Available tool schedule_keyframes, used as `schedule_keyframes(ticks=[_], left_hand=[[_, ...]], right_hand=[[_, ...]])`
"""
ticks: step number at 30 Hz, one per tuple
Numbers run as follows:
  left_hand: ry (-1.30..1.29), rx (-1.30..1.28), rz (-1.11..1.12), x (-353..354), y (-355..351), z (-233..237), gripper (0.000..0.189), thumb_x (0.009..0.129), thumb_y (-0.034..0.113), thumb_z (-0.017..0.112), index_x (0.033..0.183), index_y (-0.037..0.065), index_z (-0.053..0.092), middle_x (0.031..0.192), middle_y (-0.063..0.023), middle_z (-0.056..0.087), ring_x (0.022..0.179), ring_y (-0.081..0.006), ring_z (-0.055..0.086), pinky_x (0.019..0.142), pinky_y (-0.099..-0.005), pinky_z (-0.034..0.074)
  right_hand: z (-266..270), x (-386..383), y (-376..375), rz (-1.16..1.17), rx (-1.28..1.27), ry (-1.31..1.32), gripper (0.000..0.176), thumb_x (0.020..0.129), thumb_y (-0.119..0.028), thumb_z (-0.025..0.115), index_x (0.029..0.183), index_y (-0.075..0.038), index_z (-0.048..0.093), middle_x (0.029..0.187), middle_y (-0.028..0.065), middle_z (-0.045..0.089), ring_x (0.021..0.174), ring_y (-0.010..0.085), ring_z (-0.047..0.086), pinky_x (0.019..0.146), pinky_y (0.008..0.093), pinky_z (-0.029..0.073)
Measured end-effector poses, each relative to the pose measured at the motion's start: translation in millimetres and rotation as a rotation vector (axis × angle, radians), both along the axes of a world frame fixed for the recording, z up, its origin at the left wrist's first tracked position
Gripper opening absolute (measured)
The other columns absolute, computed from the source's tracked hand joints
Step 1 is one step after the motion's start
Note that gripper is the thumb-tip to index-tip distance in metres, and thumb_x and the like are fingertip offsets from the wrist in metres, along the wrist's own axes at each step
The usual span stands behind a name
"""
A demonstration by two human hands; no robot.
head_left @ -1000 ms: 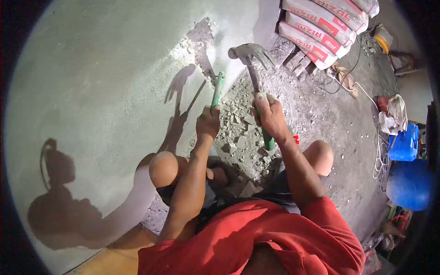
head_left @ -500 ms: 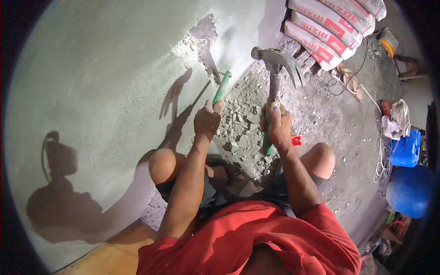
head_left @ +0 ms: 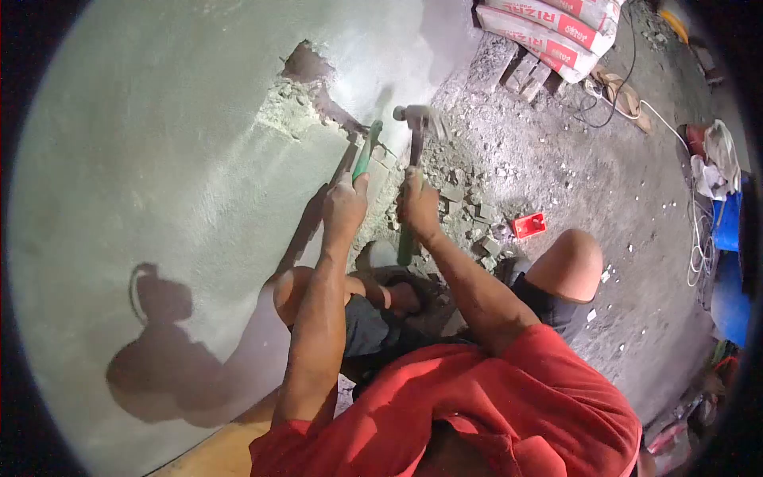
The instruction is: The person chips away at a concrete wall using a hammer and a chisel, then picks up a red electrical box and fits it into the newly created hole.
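My left hand grips a green-handled chisel whose tip rests against the grey plastered wall, just below a broken patch where plaster is chipped away. A claw hammer with a green grip is held in my right hand; its blurred head sits right at the chisel's top end. I am crouched close to the wall with both knees bent, in a red shirt.
Broken plaster rubble lies on the dirty floor at the wall's foot. A small red box lies near my right knee. Stacked cement bags sit on a pallet behind. Cables, a cloth and blue containers crowd the right side.
The hammer has swung down from its raised position to the chisel's end. The view has shifted, with my head nearer the wall and the hands closer together.
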State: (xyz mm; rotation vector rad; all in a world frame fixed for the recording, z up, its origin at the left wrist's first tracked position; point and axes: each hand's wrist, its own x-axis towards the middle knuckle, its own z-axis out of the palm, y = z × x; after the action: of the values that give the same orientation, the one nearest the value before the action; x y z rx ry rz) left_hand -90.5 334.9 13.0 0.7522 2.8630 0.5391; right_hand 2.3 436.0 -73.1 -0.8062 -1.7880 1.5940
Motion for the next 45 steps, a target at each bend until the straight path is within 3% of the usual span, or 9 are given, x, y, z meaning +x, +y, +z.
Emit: schedule_keyframes(ticks=[1, 8, 13, 20, 27, 30, 32, 38, 45], left_hand=[[0.002, 0.000, -0.005, -0.1, 2.2, 1.6, 0.045, 0.099, 0.039, 0.048, 0.100, -0.003, 0.063, 0.085, -0.0317, 0.066, 0.086, -0.0501, 0.064, 0.077, -0.0536, 0.050], [-0.057, -0.090, 0.010, -1.8, 4.2, 7.3, 0.045, 0.098, 0.041, 0.049, 0.098, -0.002, 0.064, 0.090, -0.0329, 0.065, 0.090, -0.0504, 0.063, 0.078, -0.0541, 0.050], [-0.053, -0.034, 0.046, -7.3, -3.5, -8.1, 0.044, 0.098, 0.041, 0.049, 0.099, 0.000, 0.063, 0.091, -0.0329, 0.065, 0.090, -0.0506, 0.063, 0.078, -0.0542, 0.050], [-0.065, -0.085, 0.025, -11.6, -5.8, -11.4, 0.049, 0.096, 0.046, 0.050, 0.102, -0.001, 0.063, 0.093, -0.0325, 0.066, 0.093, -0.0510, 0.062, 0.082, -0.0554, 0.048], [-0.066, -0.054, 0.071, -9.1, 1.1, -12.8, 0.059, 0.096, 0.050, 0.048, 0.112, -0.005, 0.062, 0.101, -0.0346, 0.064, 0.097, -0.0530, 0.062, 0.086, -0.0537, 0.049], [-1.124, 0.448, 0.377, 10.5, 19.5, 39.7, 0.045, 0.093, 0.045, 0.060, 0.107, 0.003, 0.063, 0.080, -0.0080, 0.059, 0.056, -0.0153, 0.055, 0.044, -0.0362, 0.043], [-0.963, 0.513, 0.047, 59.3, 48.5, 49.4, 0.036, 0.094, 0.041, 0.060, 0.105, 0.006, 0.063, 0.063, 0.0013, 0.048, 0.044, -0.0103, 0.042, 0.040, -0.0333, 0.038], [-0.454, 0.187, 0.096, 87.7, 33.7, 67.7, 0.045, 0.096, 0.043, 0.052, 0.104, -0.001, 0.059, 0.085, -0.0302, 0.063, 0.084, -0.0496, 0.062, 0.074, -0.0536, 0.048], [-0.239, 0.113, 0.092, 27.7, -32.0, -46.3, 0.045, 0.098, 0.042, 0.049, 0.104, 0.000, 0.063, 0.083, -0.0299, 0.064, 0.081, -0.0493, 0.062, 0.070, -0.0518, 0.047]], right_hand=[[15.1, 4.2, 10.4, 0.088, -0.551, -0.003, 0.052, 0.102, -0.048, 0.041, 0.073, -0.006, 0.052, 0.055, 0.0050, 0.052, 0.045, 0.0165, 0.052, 0.043, 0.0336, 0.042], [-50.3, -5.1, -18.5, -0.188, 0.140, 0.272, 0.054, 0.101, -0.049, 0.042, 0.075, -0.004, 0.054, 0.056, 0.0072, 0.052, 0.045, 0.0167, 0.051, 0.043, 0.0332, 0.041], [10.7, -3.8, -9.6, 0.038, -0.707, -0.031, 0.049, 0.099, -0.045, 0.049, 0.074, -0.004, 0.054, 0.056, 0.0056, 0.050, 0.043, 0.0172, 0.048, 0.043, 0.0348, 0.041], [-35.3, 2.2, -38.9, -0.184, -0.184, 0.205, 0.042, 0.102, -0.043, 0.043, 0.078, -0.009, 0.050, 0.056, 0.0013, 0.047, 0.044, 0.0140, 0.047, 0.042, 0.0311, 0.039], [0.5, 2.4, -13.6, 0.187, -0.741, -0.131, 0.054, 0.098, -0.050, 0.046, 0.073, -0.003, 0.054, 0.056, 0.0066, 0.049, 0.046, 0.0197, 0.050, 0.046, 0.0377, 0.042], [-20.8, 17.9, 12.1, 0.000, -0.736, -0.062, 0.054, 0.097, -0.056, 0.046, 0.070, -0.009, 0.052, 0.056, 0.0027, 0.048, 0.045, 0.0171, 0.047, 0.042, 0.0345, 0.039], [-4.3, 37.0, 25.7, -0.048, -0.891, -0.066, 0.056, 0.099, -0.055, 0.044, 0.067, -0.009, 0.051, 0.054, 0.0042, 0.049, 0.044, 0.0179, 0.050, 0.041, 0.0354, 0.040], [-0.1, 70.3, 54.7, -0.124, -0.769, -0.029, 0.054, 0.097, -0.054, 0.049, 0.073, -0.006, 0.054, 0.057, 0.0048, 0.051, 0.043, 0.0166, 0.049, 0.041, 0.0339, 0.041], [22.3, 78.0, 55.1, -0.041, -0.770, -0.073, 0.052, 0.096, -0.055, 0.052, 0.081, -0.005, 0.056, 0.059, 0.0029, 0.049, 0.045, 0.0151, 0.048, 0.042, 0.0317, 0.041]])
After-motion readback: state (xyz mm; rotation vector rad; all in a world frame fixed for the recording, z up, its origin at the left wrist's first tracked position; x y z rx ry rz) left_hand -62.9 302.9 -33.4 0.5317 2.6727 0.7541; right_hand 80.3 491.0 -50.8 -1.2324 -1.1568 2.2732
